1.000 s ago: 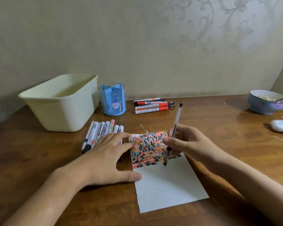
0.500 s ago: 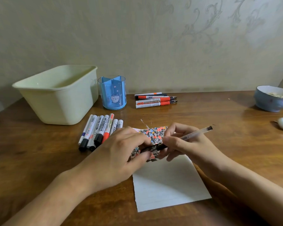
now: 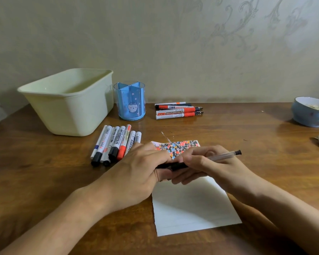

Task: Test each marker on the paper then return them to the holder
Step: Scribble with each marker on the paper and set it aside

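The right hand [image 3: 210, 162] grips a clear-barrelled pen [image 3: 223, 155] lying level above the paper [image 3: 191, 208]. The left hand [image 3: 136, 173] pinches the pen's dark end, fingers curled round it. A row of markers [image 3: 116, 144] lies on the counter [image 3: 44, 172] left of the paper; the blue holder [image 3: 129, 103] stands behind them.
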`<state>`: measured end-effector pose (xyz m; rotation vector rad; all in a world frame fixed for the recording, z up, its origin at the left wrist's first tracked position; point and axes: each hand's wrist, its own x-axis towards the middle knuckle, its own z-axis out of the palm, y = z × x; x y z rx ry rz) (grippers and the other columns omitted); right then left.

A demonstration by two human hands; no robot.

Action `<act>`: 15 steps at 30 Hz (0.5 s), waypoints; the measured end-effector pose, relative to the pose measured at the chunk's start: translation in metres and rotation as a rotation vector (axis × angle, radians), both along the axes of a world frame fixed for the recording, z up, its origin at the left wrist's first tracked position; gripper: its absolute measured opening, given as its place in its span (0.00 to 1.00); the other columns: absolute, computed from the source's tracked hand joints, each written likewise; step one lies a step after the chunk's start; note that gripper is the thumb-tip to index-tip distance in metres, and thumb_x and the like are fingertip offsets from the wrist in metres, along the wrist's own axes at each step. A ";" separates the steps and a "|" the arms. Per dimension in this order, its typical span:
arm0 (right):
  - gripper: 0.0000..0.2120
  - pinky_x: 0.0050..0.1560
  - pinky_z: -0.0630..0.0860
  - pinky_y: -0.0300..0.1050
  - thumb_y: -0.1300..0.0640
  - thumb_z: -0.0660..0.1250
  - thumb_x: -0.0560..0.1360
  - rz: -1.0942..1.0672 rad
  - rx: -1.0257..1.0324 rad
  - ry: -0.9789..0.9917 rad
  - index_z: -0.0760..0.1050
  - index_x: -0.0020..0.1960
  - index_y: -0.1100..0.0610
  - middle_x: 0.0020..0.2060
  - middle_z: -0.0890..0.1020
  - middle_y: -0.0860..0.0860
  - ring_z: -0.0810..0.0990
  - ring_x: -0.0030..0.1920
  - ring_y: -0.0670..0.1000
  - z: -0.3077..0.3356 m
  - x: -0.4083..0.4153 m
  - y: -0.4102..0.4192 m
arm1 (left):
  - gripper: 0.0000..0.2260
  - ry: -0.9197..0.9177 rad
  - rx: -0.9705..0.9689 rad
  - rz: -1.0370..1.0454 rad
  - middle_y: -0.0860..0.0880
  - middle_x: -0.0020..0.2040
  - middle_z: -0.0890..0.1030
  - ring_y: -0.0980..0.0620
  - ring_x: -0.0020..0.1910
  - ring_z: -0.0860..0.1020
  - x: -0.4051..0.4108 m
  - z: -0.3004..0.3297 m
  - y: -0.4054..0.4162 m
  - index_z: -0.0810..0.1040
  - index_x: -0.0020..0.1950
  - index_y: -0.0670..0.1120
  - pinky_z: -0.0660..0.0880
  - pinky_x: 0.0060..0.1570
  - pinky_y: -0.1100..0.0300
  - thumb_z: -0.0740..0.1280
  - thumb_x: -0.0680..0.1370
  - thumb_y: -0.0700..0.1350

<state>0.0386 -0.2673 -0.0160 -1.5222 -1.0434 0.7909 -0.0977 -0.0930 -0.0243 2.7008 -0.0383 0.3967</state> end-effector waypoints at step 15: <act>0.15 0.53 0.83 0.55 0.52 0.68 0.73 -0.089 -0.076 -0.037 0.82 0.53 0.62 0.47 0.87 0.59 0.86 0.50 0.59 0.002 0.029 -0.013 | 0.07 0.076 0.081 0.156 0.63 0.46 0.74 0.64 0.54 0.65 -0.002 0.007 0.024 0.68 0.57 0.62 0.64 0.51 0.64 0.53 0.83 0.51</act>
